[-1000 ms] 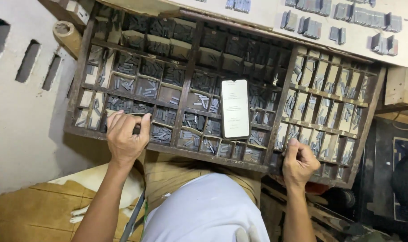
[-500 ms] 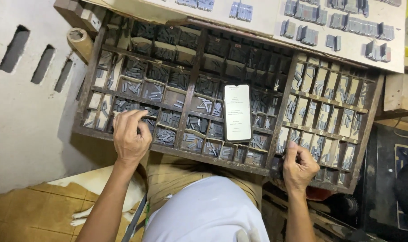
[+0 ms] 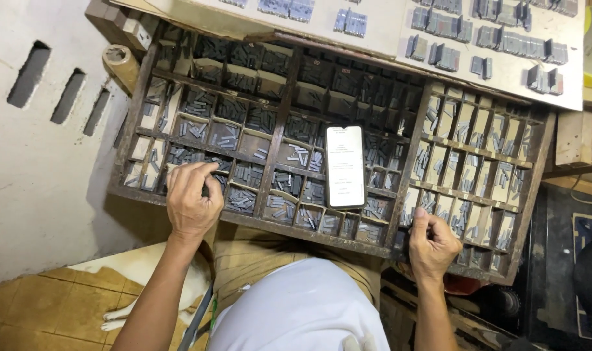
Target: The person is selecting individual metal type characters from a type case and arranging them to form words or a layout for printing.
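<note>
- Nearest the viewer: a person in a white shirt (image 3: 302, 312) and tan trousers (image 3: 257, 250) is standing against the front edge of a wooden type case (image 3: 400, 162); an orange tiled floor (image 3: 42, 312) is showing at lower left, with a pale animal (image 3: 140, 279) lying on it beside the person's leg.
- Left hand (image 3: 190, 198): it is resting palm down on the front left part of the case, its fingers (image 3: 201, 170) curling narrowly into one of the front compartments, where small grey metal type pieces (image 3: 241, 198) are lying. Whether a piece is being pinched between the fingertips cannot be told.
- Right hand (image 3: 432, 244): it is sitting at the front rail of the case's right section, its fingers (image 3: 418, 221) drawn close together near the rail; whether they are holding anything cannot be told.
- Between the hands: a smartphone (image 3: 345, 166) is lying face up across the dividers near the middle of the case, its screen lit white with dark text too small to make out.
- Type case overall: many small compartments are holding grey type; the left and middle sections are dark wood, and the right section's cells are lined in a paler colour.
- Farther back: a pale board (image 3: 400, 39) is lying along the far edge of the case, carrying several grouped blocks of set type (image 3: 439, 55).
- At far left: a white wall (image 3: 29, 149) with slot-shaped openings (image 3: 29, 75) is standing beside the case.
</note>
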